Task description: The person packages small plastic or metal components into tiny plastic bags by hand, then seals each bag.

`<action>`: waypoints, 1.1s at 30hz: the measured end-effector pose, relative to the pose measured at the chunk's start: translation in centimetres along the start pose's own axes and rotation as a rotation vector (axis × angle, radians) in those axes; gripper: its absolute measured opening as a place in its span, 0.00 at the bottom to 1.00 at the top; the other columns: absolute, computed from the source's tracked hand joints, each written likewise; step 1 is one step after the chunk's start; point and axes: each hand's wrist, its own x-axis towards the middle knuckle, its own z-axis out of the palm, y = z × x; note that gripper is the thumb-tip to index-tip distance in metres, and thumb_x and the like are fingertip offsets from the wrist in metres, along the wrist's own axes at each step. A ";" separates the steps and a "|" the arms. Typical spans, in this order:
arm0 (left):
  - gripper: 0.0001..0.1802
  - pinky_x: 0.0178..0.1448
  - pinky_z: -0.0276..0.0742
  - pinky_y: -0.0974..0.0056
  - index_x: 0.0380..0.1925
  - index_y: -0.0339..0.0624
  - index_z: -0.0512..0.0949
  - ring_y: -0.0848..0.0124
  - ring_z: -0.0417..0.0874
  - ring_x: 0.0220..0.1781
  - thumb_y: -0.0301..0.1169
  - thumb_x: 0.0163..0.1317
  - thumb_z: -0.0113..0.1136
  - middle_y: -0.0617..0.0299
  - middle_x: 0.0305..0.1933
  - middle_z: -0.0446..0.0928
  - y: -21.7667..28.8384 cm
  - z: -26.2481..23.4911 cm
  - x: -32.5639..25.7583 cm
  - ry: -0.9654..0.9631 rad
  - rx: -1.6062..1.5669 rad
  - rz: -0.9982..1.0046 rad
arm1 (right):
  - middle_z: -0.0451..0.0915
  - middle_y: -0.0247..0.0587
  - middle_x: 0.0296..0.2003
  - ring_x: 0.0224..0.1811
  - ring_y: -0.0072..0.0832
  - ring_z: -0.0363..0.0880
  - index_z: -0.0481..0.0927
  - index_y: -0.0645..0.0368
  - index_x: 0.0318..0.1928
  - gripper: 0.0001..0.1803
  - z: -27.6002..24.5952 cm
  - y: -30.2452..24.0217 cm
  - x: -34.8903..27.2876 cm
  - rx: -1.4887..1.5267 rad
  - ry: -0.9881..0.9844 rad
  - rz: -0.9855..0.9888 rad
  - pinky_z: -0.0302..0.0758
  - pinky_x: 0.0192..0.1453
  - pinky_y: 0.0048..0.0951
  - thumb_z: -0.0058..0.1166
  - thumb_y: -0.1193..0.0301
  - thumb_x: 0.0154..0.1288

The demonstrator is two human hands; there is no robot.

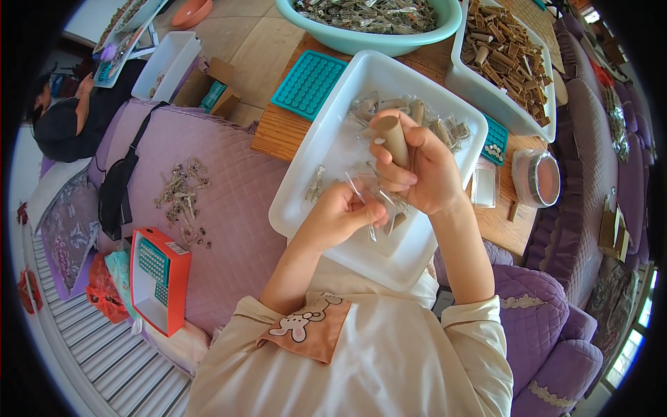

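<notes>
Over a white plastic tray, my right hand has its fingers wrapped around a short brown cardboard tube, whose round end faces up. A small white bit shows at the fingers beside the tube. Lower and to the left, my left hand pinches a small clear plastic bag. The bag lies between the two hands, close to the right palm. Inside the tray, several clear-wrapped pieces are heaped at the far end, and a smaller bunch lies near its left side. My hands partly cover what lies beneath them.
Beyond the tray are a turquoise basin of wrapped pieces and a white bin of brown tubes. A teal mold lies left, a tape roll right. An orange-red box sits on the purple quilt. Another person is far left.
</notes>
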 end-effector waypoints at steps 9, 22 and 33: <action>0.08 0.33 0.72 0.74 0.27 0.35 0.72 0.77 0.75 0.27 0.30 0.55 0.54 0.61 0.25 0.76 0.4 -2.6 -1.0 0.077 -0.068 -0.076 | 0.71 0.38 0.38 0.27 0.18 0.70 0.63 0.56 0.50 0.16 -0.8 0.6 0.0 -0.810 0.392 -0.206 0.65 0.27 0.14 0.39 0.68 0.61; 0.09 0.33 0.74 0.74 0.32 0.34 0.72 0.77 0.76 0.28 0.29 0.56 0.54 0.62 0.26 0.76 -0.2 -1.5 -0.5 0.280 0.063 0.014 | 0.73 0.35 0.26 0.27 0.16 0.70 0.71 0.65 0.40 0.11 -0.7 2.7 -2.3 -1.260 0.337 -0.046 0.69 0.32 0.17 0.51 0.76 0.56; 0.08 0.29 0.75 0.72 0.31 0.37 0.72 0.78 0.76 0.24 0.31 0.56 0.53 0.64 0.23 0.74 -0.7 -2.5 -0.7 0.351 -0.246 0.022 | 0.75 0.41 0.22 0.21 0.26 0.74 0.76 0.63 0.30 0.05 0.0 4.1 -3.0 -1.371 0.420 -0.436 0.70 0.26 0.23 0.54 0.78 0.50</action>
